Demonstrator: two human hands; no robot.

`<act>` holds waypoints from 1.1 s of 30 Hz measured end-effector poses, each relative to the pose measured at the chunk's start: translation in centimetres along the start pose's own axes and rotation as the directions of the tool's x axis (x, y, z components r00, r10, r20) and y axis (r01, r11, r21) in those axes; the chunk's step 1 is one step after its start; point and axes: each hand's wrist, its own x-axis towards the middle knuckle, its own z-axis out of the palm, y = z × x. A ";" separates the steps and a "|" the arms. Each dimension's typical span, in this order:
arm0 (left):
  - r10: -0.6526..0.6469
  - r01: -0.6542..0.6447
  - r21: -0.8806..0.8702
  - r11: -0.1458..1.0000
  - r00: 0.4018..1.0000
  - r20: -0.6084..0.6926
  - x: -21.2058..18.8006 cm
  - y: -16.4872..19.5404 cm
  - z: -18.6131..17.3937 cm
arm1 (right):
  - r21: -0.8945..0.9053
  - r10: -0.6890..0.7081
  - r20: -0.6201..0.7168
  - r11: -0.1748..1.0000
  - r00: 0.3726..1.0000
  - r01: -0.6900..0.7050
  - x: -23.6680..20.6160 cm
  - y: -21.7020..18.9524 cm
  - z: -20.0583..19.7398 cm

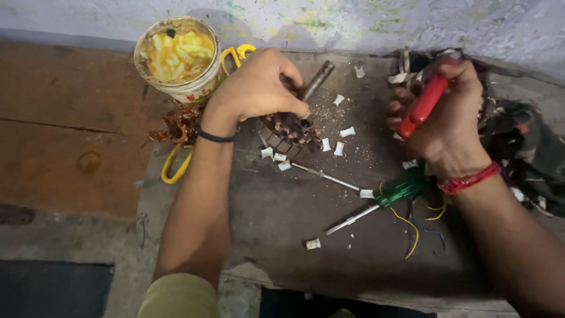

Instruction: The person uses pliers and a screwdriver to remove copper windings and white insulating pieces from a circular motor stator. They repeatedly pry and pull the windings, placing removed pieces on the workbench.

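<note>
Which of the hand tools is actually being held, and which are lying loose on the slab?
Only the red-handled tool is held, gripped in the right hand. The green-handled screwdriver and the thin bare metal rod lie loose on the slab.

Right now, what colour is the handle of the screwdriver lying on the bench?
Green, clearest in the head view: the screwdriver lies near the right hand.

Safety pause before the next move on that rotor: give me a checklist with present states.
1. Left hand grips the rotor: ok.
2. Right hand holds the red-handled tool: ok; its tip is hidden.
3. Rotor rests on the board: ok, shaft tilted up.
4. Green screwdriver lies apart from both hands: ok.
5. White scraps litter the board around the rotor: not ok.
6. Tool aligned with the rotor: not ok, held off to the side.
</note>
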 end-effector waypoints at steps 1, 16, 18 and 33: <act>0.022 -0.020 0.030 0.999 0.998 -0.063 0.1 0.0 0.2 | -0.009 -0.025 0.022 1.000 0.999 0.025 -0.4 -0.1 0.3; 0.127 -0.063 0.123 0.990 0.767 -0.628 3.7 -5.8 5.3 | -0.379 0.083 0.354 0.923 0.932 0.062 -0.7 -2.6 0.3; -0.121 0.213 0.144 0.966 0.871 -0.476 3.5 -5.6 5.2 | -0.487 0.099 0.310 0.871 0.946 0.069 -1.4 -2.9 0.6; -0.304 0.409 0.163 0.898 0.844 -0.441 2.7 0.0 4.6 | -0.677 -0.413 0.723 -0.583 0.553 0.450 -2.2 -0.4 1.1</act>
